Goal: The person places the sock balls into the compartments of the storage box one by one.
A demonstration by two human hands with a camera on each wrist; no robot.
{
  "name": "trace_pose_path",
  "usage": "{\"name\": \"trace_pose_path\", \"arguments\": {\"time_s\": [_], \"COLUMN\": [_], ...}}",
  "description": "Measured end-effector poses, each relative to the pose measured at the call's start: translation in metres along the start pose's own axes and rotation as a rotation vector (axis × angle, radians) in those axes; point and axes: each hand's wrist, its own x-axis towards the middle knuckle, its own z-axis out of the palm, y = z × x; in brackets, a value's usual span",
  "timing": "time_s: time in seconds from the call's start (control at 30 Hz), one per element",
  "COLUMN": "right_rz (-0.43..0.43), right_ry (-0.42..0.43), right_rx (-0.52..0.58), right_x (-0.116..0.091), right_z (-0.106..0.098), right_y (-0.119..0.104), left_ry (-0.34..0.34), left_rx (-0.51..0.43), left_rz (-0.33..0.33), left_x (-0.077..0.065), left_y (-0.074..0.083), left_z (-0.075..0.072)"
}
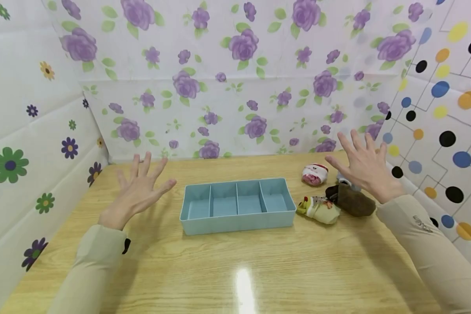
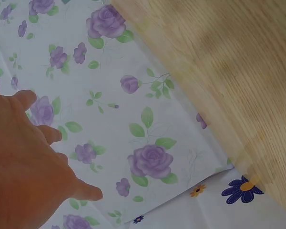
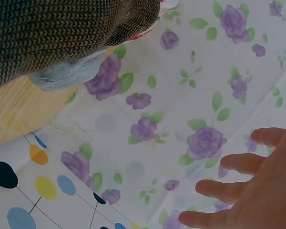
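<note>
My left hand [image 1: 138, 192] is raised with spread fingers left of a light blue divided box [image 1: 239, 223], holding nothing. On the right, my right hand [image 1: 364, 169] hovers with fingers spread over a group of bundled cloth pieces that look like rolled socks. A dark brown knit bundle [image 1: 355, 201] lies just below that hand, and a grey-blue bundle [image 1: 347, 179] is partly hidden behind it. Beside the box's right end sits a pale yellow-green patterned bundle [image 1: 322, 210]. Farther back is a white bundle [image 1: 315, 174] with red and pink.
The box has several compartments in a row, with no contents showing. It stands on a wood-grain table [image 1: 204, 270]. Flowered cloth [image 1: 216, 52] hangs behind the table, with patterned sheets at left and right.
</note>
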Motion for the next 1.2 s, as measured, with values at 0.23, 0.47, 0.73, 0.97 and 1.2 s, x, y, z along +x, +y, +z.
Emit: {"name": "trace_pose_path", "arguments": {"time_s": [0.23,0.47,0.73,0.97,1.2], "right_rz": [-0.025,-0.076,-0.052,-0.08,-0.228], "right_ry": [0.002,0.006,-0.102,-0.163,-0.199], "right_rx": [-0.003,0.015,0.048,0.051,0.127], "right_x": [0.0,0.001,0.002,0.006,0.0], "right_z": [0.003,0.004,0.006,0.007,0.013], "right_y": [-0.004,-0.008,-0.008,-0.009,-0.02], "left_ry": [-0.251,-0.511,-0.611,-0.631,-0.635], "left_rx": [-0.14,-0.336,-0.392,-0.405,-0.42], "left_rz": [0.13,0.147,0.163,0.136,0.141], "left_x": [0.004,0.009,0.011,0.013,0.013], "left_y": [0.009,0.018,0.018,0.018,0.018], "left_z": [0.008,0.022,0.03,0.029,0.029]}}
